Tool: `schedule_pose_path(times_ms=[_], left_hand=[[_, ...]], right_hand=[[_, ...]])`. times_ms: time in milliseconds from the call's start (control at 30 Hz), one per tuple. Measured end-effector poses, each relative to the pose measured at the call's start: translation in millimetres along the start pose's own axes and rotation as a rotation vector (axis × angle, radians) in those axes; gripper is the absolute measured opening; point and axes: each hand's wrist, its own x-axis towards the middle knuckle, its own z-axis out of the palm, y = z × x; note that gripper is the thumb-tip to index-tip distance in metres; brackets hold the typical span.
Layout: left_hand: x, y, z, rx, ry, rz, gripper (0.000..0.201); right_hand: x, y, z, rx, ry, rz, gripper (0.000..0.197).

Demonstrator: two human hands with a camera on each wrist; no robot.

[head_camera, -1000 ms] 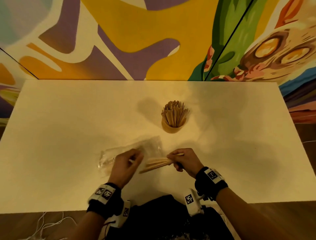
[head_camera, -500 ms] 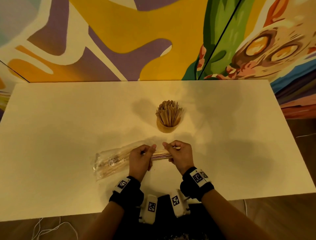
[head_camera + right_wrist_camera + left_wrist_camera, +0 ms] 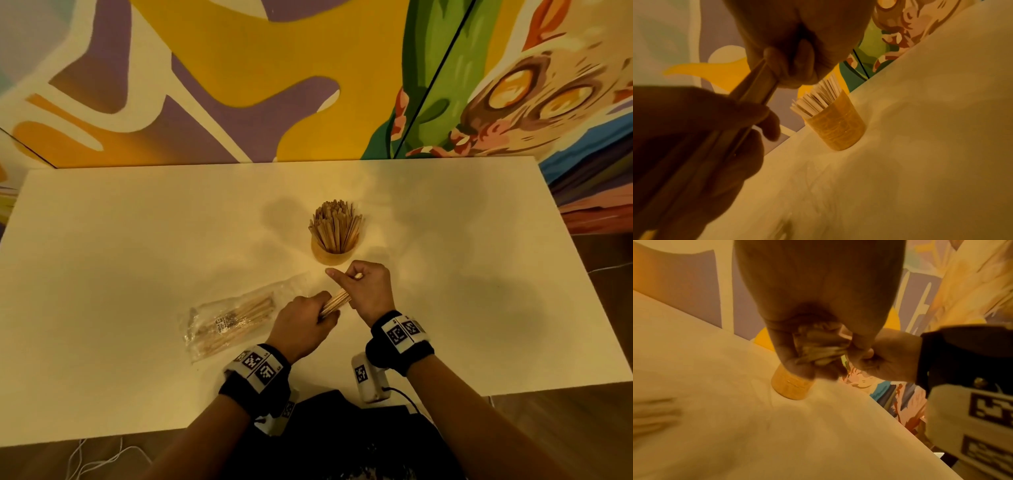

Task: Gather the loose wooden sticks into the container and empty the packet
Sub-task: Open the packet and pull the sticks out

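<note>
A bundle of wooden sticks (image 3: pixel 337 302) is held between both hands just in front of the yellow cup (image 3: pixel 331 255). My right hand (image 3: pixel 363 287) grips the bundle's far end, and my left hand (image 3: pixel 308 317) curls round its near end. Seen from the right wrist, the bundle (image 3: pixel 754 91) runs from the right fingers down into the left hand (image 3: pixel 701 134). The cup (image 3: pixel 836 128) stands upright, packed with sticks (image 3: pixel 336 226). A clear plastic packet (image 3: pixel 236 320) with several sticks inside lies flat on the table, left of my left hand.
The white table (image 3: pixel 462 274) runs to a painted wall at the back. White cables hang below the table's near edge at the left (image 3: pixel 92 459). Dark clothing (image 3: pixel 342 431) sits between my forearms.
The bundle has come clear of the packet and moved up toward the cup. My right hand rose and shifted right; my left hand followed, now holding the bundle's near end. The packet stays on the table.
</note>
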Motion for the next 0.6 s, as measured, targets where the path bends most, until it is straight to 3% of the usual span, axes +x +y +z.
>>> schedule_pose_path(times_ms=[233, 333, 433, 500, 600], left_hand=[[2.0, 1.8, 1.8, -0.314, 0.037, 0.014, 0.033], [3.8, 1.6, 0.0, -0.387, -0.009, -0.012, 0.039], [5.9, 2.0, -0.3, -0.316, -0.016, 0.010, 0.039], [10.7, 1.0, 0.3, -0.302, 0.031, 0.000, 0.037], [18.9, 2.4, -0.5, -0.472, 0.139, -0.085, 0.040]], right_hand=[[4.8, -17.1, -8.0, 0.169, -0.067, 0.073, 0.021], [13.3, -13.4, -8.0, 0.043, -0.117, 0.041, 0.025], [21.6, -10.6, -7.8, -0.105, -0.148, -0.058, 0.041], [24.1, -11.5, -8.1, -0.113, -0.162, -0.089, 0.043], [26.2, -17.2, -7.5, -0.037, -0.174, -0.081, 0.040]])
